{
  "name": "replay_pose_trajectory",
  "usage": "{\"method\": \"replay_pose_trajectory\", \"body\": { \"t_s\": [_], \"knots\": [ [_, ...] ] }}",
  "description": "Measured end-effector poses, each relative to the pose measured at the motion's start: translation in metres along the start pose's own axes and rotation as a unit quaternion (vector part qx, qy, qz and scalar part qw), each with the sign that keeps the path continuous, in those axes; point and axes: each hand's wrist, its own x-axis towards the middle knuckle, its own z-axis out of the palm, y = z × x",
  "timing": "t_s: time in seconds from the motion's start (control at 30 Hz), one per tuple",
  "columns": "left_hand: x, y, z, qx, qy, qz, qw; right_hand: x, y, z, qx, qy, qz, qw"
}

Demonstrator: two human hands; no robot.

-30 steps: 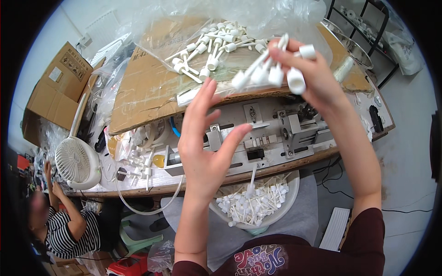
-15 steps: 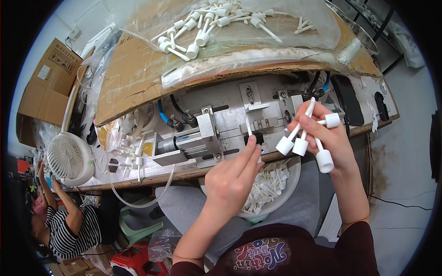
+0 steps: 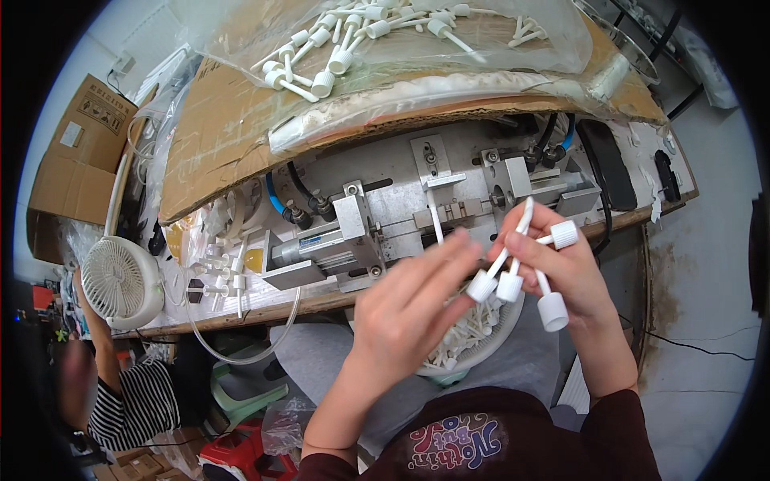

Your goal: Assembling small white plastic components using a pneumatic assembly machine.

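Note:
My right hand [image 3: 561, 268] is closed around several white caps with long stems [image 3: 552, 311], which fan out between its fingers. My left hand [image 3: 409, 309] is beside it, fingers stretched out and a little smeared by motion, with nothing visible in them. Its fingertips are close to the held caps; whether they touch cannot be told. Beyond the left fingers, a white stem [image 3: 435, 215] leans at the middle of the metal clamping fixture [image 3: 431, 164]. Under my hands, a white round basket [image 3: 513, 325] full of small white capped pieces is partly hidden.
Pneumatic cylinders [image 3: 321, 248] with hoses flank the fixture. Behind it, a cardboard sheet [image 3: 216, 136] bears a plastic bag with more stemmed caps [image 3: 341, 60]. At left are a white fan [image 3: 120, 280] and a person in a striped shirt [image 3: 136, 401]. A black phone [image 3: 605, 164] lies at right.
My left hand has drawn back from the stem at the fixture and moved nearer my right hand. My right hand has come slightly lower with its caps. The nearby person has shifted.

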Motion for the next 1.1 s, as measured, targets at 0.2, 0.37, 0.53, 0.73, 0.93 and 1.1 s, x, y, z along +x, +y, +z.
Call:
{"method": "replay_pose_trajectory", "body": {
  "t_s": [0.2,0.37,0.53,0.73,0.93,1.1],
  "knots": [
    [-0.011,0.016,-0.016,-0.095,0.007,-0.014,0.995,0.002,0.004,0.001,0.041,0.002,0.0,0.999],
    [-0.02,-0.007,0.01,0.058,0.023,-0.021,0.998,0.003,0.006,-0.003,0.065,0.023,-0.035,0.997],
    [-0.008,-0.005,0.013,0.205,-0.014,-0.007,0.979,0.001,0.007,-0.002,0.048,0.045,-0.041,0.997],
    [-0.006,-0.008,0.013,0.2,-0.018,-0.004,0.98,-0.002,0.008,-0.001,0.042,0.036,-0.053,0.997],
    [-0.005,0.003,0.007,-0.009,0.032,0.084,0.996,0.001,0.018,0.007,0.056,0.004,-0.045,0.997],
    [-0.009,0.021,-0.006,-0.02,0.011,0.022,1.0,0.004,0.016,0.014,0.054,-0.012,-0.018,0.998]
  ]
}}
